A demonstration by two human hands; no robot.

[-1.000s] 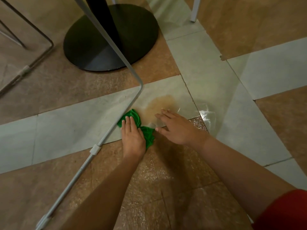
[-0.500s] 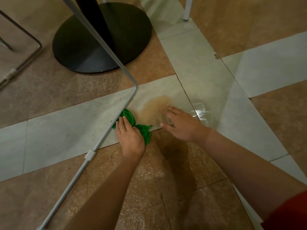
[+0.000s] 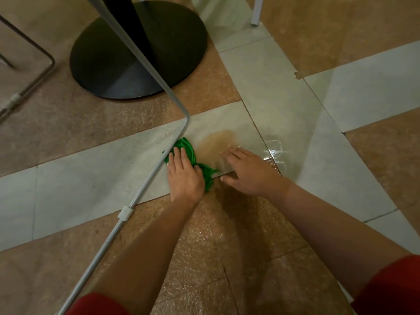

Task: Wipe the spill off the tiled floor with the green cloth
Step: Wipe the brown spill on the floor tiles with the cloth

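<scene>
Spill [image 3: 216, 144] cleanup: barely begun, going by this. Starting nearest: red sleeves [image 3: 391, 285] at the bottom edge, well short of the spill, both forearms reaching toward it over the brown part of the tiled floor [image 3: 227, 258]. Next up, left hand [image 3: 185, 178] just left of the spill, fingers straight and laid flat on top of the green cloth [image 3: 192, 153], pressing down rather than clutching. Cloth bunched into a wad on the pale tile, right by the spill's left edge – can't tell whether touching the liquid yet. Right hand [image 3: 247, 171] at the spill's near-right edge, fingers spread and relaxed, gripping nothing, seemingly propped on the tile; a bit blurry, so no promises about the fingertips. Then the spill itself: tan puddle, whole-looking, no wipe streaks through it. Wet glare [image 3: 275, 151] just right of the spill, so maybe more liquid over there. Grey chair tube [image 3: 145, 192] left of the spill, crossing the cloth's left side, probably awkward for any stroke that way. Farthest out, beyond the spill: black round table base [image 3: 138, 53]. Verdict – cloth in position, hand on it, pretty much all the wiping left to do. Guessing a push rightward across the puddle, then the shiny patch.
</scene>
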